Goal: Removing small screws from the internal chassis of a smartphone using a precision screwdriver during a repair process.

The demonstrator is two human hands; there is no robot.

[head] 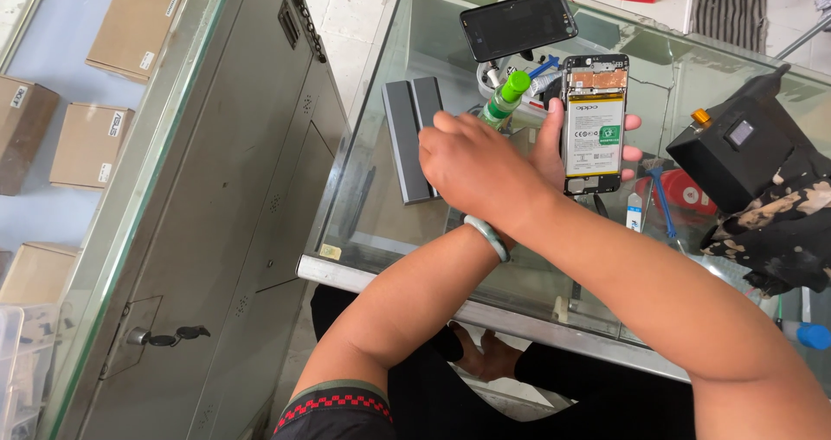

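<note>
My left hand [546,148] passes under my right forearm and holds an opened smartphone [595,124] upright, its back cover off, with the white battery and circuit board showing. There is a pale green bangle [487,237] on my left wrist. My right hand [472,161] crosses over to the left, its back toward me and fingers curled, right beside a small bottle with a bright green cap [505,95] and two flat grey slabs [413,137]. Its fingertips are hidden, so I cannot make out whether it grips anything.
A glass counter [389,280] carries a black phone screen [518,23], a black box device with an orange knob [744,150], a dark stained cloth [779,228] and a blue-handled tool [662,202]. A grey metal cabinet [260,189] stands left, beside cardboard boxes [130,25].
</note>
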